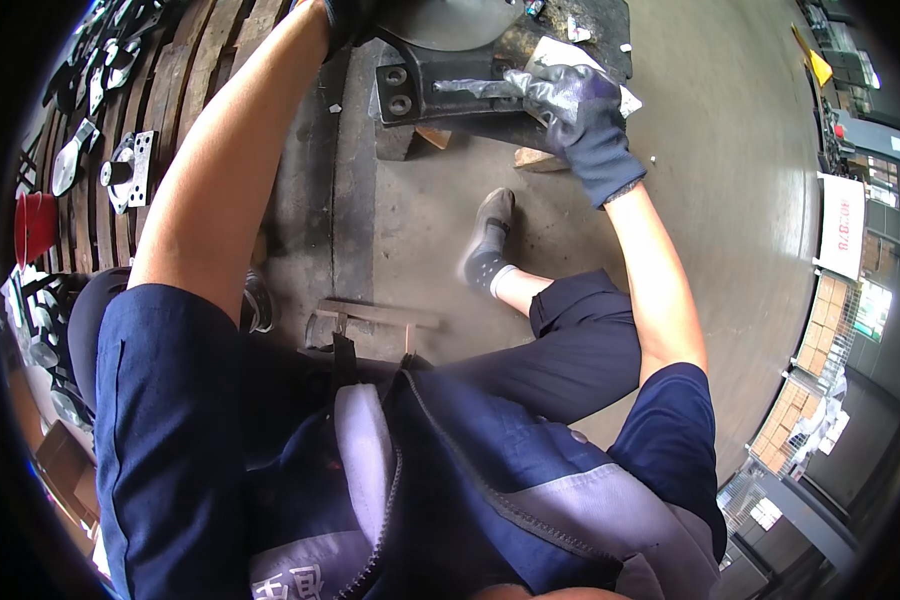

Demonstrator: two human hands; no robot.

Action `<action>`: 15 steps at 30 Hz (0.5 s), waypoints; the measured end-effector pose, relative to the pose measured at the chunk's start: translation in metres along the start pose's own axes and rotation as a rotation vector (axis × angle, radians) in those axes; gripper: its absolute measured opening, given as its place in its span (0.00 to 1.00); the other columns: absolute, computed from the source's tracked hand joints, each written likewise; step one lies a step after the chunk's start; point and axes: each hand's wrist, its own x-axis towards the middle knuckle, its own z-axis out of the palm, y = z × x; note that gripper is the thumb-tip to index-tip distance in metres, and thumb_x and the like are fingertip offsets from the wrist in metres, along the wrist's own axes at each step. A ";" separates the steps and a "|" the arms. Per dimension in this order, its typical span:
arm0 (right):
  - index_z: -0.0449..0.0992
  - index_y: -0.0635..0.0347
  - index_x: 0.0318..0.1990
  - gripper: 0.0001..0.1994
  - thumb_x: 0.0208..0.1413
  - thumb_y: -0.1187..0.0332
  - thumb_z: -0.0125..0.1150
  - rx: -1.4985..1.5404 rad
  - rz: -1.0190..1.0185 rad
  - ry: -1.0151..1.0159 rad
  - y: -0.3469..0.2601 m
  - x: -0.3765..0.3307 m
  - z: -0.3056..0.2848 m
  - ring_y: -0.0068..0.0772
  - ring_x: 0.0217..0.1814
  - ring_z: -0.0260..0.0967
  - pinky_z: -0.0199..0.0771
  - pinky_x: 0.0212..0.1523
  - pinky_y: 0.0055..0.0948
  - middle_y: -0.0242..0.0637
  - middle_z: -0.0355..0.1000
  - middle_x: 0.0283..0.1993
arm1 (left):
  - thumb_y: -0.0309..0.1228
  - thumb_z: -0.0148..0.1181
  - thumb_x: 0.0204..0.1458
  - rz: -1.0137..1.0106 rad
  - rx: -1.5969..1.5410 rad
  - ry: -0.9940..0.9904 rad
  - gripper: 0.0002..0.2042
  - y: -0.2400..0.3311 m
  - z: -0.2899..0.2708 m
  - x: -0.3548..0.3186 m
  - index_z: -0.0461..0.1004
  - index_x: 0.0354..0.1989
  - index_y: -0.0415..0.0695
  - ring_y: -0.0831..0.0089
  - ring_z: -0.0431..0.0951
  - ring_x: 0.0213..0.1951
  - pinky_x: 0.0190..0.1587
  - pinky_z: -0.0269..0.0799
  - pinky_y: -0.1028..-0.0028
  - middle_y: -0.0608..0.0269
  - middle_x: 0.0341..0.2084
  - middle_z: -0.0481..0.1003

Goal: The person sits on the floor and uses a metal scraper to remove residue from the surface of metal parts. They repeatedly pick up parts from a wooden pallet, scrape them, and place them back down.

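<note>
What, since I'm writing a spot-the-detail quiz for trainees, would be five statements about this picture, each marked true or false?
1. The black metal part near the right hand shows two round holes. True.
2. The right hand is bare. False: it is gloved.
3. The left hand is wholly in view. False: the picture's upper edge cuts it off.
4. A red bucket is at the far left. True.
5. The sock is plain. False: it has pale dots.
</note>
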 end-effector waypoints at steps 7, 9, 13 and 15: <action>0.78 0.46 0.43 0.14 0.46 0.65 0.60 -0.098 0.017 -0.163 0.000 -0.008 -0.035 0.35 0.39 0.70 0.68 0.42 0.34 0.31 0.73 0.39 | 0.30 0.52 0.51 0.115 0.081 0.034 0.14 -0.005 0.007 0.002 0.73 0.46 0.42 0.66 0.77 0.44 0.45 0.74 0.73 0.58 0.41 0.75; 0.79 0.48 0.42 0.14 0.44 0.66 0.63 0.014 0.219 -0.223 -0.001 -0.018 -0.035 0.32 0.38 0.71 0.68 0.42 0.32 0.30 0.74 0.38 | 0.30 0.52 0.51 0.125 0.235 -0.013 0.15 -0.004 0.010 0.005 0.72 0.47 0.43 0.68 0.76 0.44 0.46 0.73 0.74 0.59 0.41 0.74; 0.80 0.52 0.37 0.10 0.45 0.71 0.61 0.214 0.398 -0.026 -0.030 -0.015 -0.034 0.34 0.32 0.73 0.72 0.36 0.31 0.34 0.76 0.31 | 0.29 0.50 0.52 0.052 0.211 -0.121 0.16 -0.002 0.007 0.005 0.70 0.50 0.43 0.69 0.76 0.45 0.47 0.73 0.74 0.60 0.43 0.74; 0.80 0.52 0.37 0.10 0.45 0.72 0.61 0.231 0.476 -0.062 -0.047 -0.004 -0.041 0.37 0.31 0.73 0.73 0.34 0.30 0.35 0.76 0.30 | 0.29 0.50 0.52 0.145 0.163 0.045 0.15 -0.006 0.013 0.001 0.70 0.49 0.43 0.69 0.75 0.47 0.46 0.74 0.74 0.60 0.44 0.73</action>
